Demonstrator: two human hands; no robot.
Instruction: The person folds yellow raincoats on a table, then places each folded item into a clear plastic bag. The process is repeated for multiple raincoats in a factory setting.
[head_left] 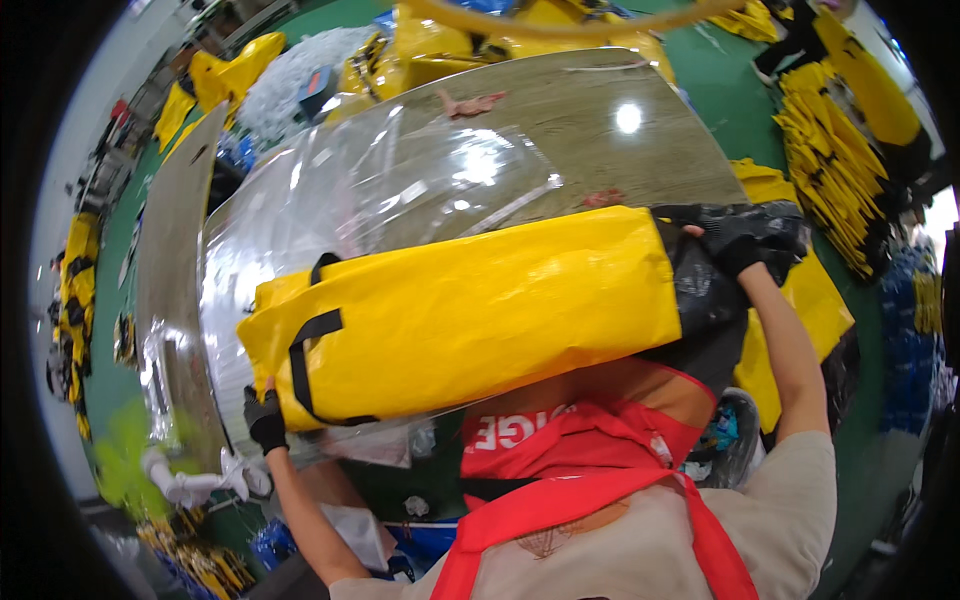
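Observation:
A long yellow bag (480, 310), made of shiny sheet material with black strap handles, lies flat across the near side of the table. At its near left corner, my left hand (265, 420), in a black glove with bare fingertips, pinches the edge, thumb uppermost. My right hand (732, 245), gloved alike, is closed on the black end (705, 280) to the right of the yellow part. Dark glove on dark material hides most of the right fingers. Clear plastic sheeting (310, 190) spreads beneath and beyond the bag.
Reddish scraps (470, 104) lie on the wood-look table (600, 130). Yellow bags (430, 50) are heaped past the far edge, with more stacked (830, 150) at the right. A bin (735, 430) stands near my right side. A green fan (140, 460) is at lower left.

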